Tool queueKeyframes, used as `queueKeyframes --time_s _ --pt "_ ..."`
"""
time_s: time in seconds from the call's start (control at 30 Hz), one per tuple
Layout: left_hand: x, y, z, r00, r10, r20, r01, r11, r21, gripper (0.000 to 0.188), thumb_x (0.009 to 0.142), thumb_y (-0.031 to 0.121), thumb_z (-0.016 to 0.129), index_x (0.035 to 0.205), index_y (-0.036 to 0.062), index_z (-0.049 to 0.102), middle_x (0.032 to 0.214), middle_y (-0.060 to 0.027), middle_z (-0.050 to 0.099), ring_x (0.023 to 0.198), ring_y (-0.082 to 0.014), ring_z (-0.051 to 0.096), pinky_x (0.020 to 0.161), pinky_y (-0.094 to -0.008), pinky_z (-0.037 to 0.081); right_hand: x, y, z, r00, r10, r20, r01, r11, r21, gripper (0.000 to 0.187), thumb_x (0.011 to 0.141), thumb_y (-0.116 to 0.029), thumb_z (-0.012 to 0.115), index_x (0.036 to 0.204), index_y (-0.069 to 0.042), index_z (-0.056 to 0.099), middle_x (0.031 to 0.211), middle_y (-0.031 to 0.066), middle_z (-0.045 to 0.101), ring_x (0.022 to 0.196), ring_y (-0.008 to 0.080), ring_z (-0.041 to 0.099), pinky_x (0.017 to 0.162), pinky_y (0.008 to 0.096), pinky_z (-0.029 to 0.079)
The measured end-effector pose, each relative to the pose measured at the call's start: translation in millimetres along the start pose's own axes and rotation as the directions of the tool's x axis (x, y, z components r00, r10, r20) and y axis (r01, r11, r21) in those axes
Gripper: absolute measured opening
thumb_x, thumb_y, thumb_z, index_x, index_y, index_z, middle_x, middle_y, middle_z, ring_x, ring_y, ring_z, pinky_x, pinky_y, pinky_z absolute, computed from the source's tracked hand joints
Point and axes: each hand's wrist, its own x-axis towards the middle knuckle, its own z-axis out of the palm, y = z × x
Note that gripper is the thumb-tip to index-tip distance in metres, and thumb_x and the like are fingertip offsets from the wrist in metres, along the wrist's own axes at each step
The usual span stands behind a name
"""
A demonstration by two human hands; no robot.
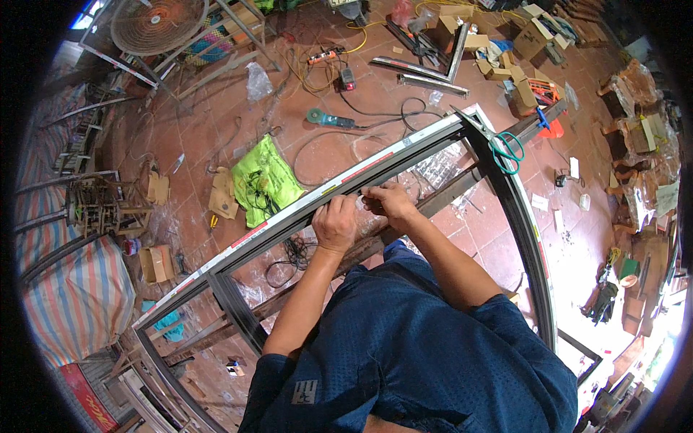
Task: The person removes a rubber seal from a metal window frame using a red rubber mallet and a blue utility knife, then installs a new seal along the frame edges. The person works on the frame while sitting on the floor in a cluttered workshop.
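A large dark metal frame (281,221) with a white outer edge slants across the space in front of me, resting on bars. My left hand (336,224) is closed, its fingers bent down against the frame's inner dark rail. Just right of it, my right hand (392,205) is curled with the fingertips pinched together at the same rail. A small pale spot shows between the two hands; what the fingertips hold is too small to make out. Scissors with teal handles (507,153) lie across the frame's upper right corner.
A bright green bag (264,180) with black cords lies on the tiled floor beyond the frame. Past it are a teal angle grinder (330,119), cables and metal profiles (433,85). A blue clamp (543,118) sits on a support bar. A large fan (155,22) stands far left.
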Motion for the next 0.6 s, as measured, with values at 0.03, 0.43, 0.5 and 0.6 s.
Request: queueKeyframes --time_s 0.03,0.43,0.5,0.6 --pt "1.7 3.0 -1.5 1.0 -0.001 -0.004 0.001 1.0 0.0 0.011 0.089 0.012 0.073 0.098 0.0154 0.076 0.084 -0.0042 0.063 0.068 -0.0267 0.065 0.063 -0.041 0.052 1.3 -2.7 -4.8 0.999 0.009 0.036 -0.01 1.0 0.022 0.02 0.093 -0.02 0.076 0.096 0.0 0.07 0.087 0.0089 0.071 0.072 0.0197 0.067 0.067 0.0325 0.054" --pt "0.4 5.0 1.3 1.0 0.011 0.002 -0.011 0.999 0.049 0.011 0.089 0.017 0.076 0.099 0.0189 0.081 0.083 -0.0015 0.061 0.066 -0.0241 0.062 0.06 -0.0394 0.049 6.4 1.6 -10.9 1.0 -0.024 -0.001 0.024 0.998 -0.052 0.024 0.093 -0.021 0.076 0.093 0.002 0.069 0.082 0.0108 0.07 0.072 0.0208 0.068 0.067 0.0331 0.055" --pt "0.9 4.2 1.1 1.0 0.019 0.008 -0.019 0.998 0.054 0.011 0.09 0.017 0.076 0.099 0.0188 0.081 0.083 -0.0015 0.061 0.066 -0.0242 0.062 0.06 -0.0395 0.049 3.3 -0.1 -13.1 0.998 -0.054 -0.042 0.054 0.999 0.008 0.024 0.094 -0.021 0.077 0.093 0.002 0.069 0.081 0.0106 0.07 0.07 0.0212 0.068 0.066 0.0332 0.056" --pt "1.3 5.2 1.3 0.999 0.03 0.019 -0.031 0.998 0.059 0.011 0.09 0.017 0.076 0.1 0.0187 0.081 0.084 -0.0016 0.061 0.067 -0.0243 0.063 0.061 -0.0393 0.049 12.0 6.0 -14.9 0.989 -0.117 -0.09 0.121 0.992 0.038 0.026 0.095 -0.023 0.077 0.094 0.001 0.069 0.082 0.0108 0.071 0.069 0.0216 0.069 0.066 0.033 0.056"
